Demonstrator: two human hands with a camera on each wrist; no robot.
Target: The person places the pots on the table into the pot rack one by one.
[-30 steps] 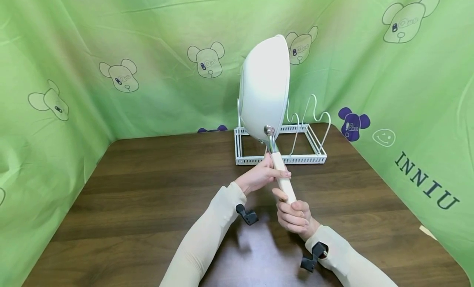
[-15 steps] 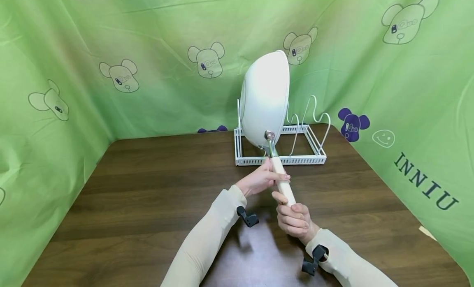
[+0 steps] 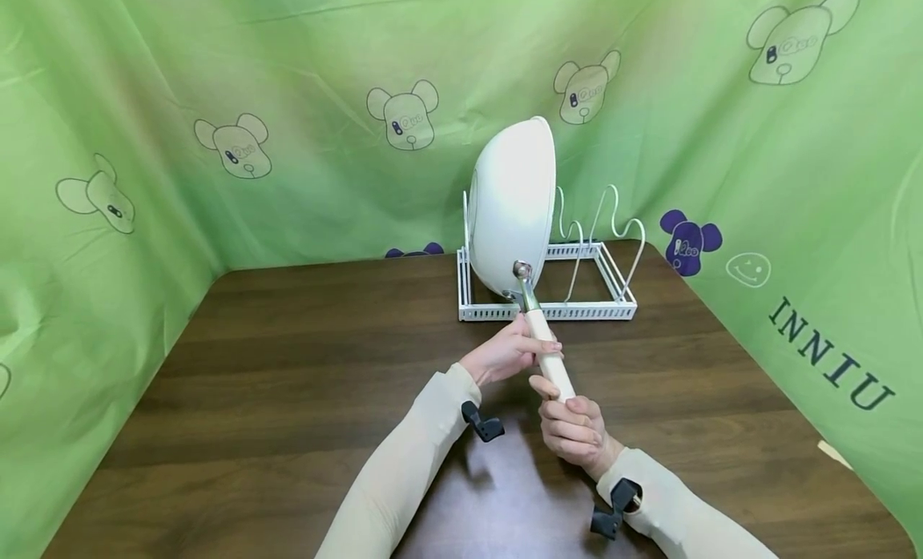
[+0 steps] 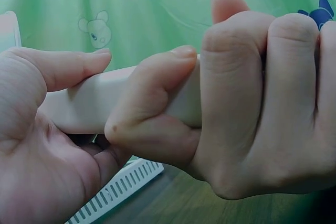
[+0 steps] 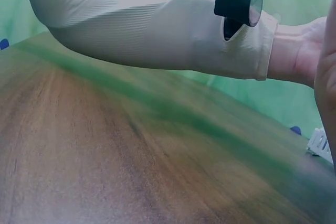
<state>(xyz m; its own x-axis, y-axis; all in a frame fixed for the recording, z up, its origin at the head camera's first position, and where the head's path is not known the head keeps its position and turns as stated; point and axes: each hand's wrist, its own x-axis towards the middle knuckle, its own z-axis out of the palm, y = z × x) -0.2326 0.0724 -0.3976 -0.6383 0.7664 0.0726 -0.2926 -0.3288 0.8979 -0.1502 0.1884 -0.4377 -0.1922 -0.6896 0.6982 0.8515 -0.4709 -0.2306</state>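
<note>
A white frying pan stands on its edge within the left part of a white wire rack, its base turned to the left. Its cream handle slopes down toward me from a metal joint. My left hand holds the handle near the joint, with the thumb laid over the top in the left wrist view. Farther down, my right hand grips the handle's end, fingers wrapped round it. The pan hides part of the rack, so whether it bears on the base is hard to tell.
The rack's upright wire dividers rise to the right of the pan. Beneath is a dark wooden table. A green printed curtain hangs close behind and along both sides. Black camera mounts sit on the sleeves.
The pan has come down into the rack and stands a little more upright. Both hands have kept their hold, the left lowering slightly with the handle.
</note>
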